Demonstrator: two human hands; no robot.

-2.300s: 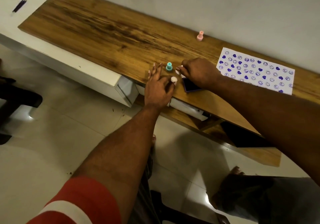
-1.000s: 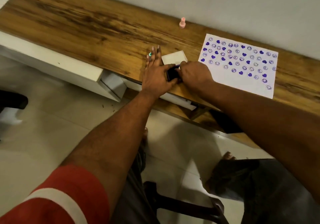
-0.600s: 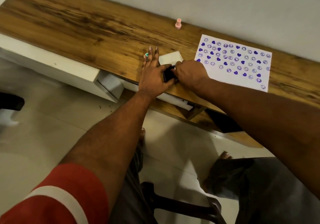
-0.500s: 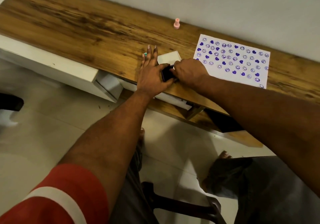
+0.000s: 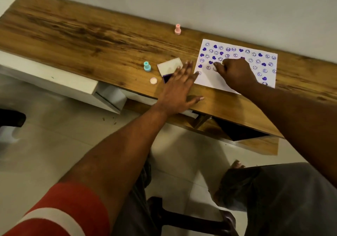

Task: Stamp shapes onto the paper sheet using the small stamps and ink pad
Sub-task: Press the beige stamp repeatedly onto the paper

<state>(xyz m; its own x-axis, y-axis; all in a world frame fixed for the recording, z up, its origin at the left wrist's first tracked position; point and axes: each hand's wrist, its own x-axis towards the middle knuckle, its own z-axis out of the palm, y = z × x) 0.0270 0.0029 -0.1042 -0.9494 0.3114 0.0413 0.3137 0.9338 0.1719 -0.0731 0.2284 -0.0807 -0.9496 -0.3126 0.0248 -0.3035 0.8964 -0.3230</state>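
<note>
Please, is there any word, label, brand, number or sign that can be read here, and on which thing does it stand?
No words, brands or numbers can be read anywhere.
paper sheet: stamped signs only, purple hearts and round smiley faces, no letters.
ink pad lid: pale, no print shows.
teal stamp and pink stamp: no marking shows.

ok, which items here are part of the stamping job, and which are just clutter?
Job: paper sheet, ink pad, teal stamp, pink stamp, left hand, right hand.
Lying about: round cap, white drawer, dark stool.
</note>
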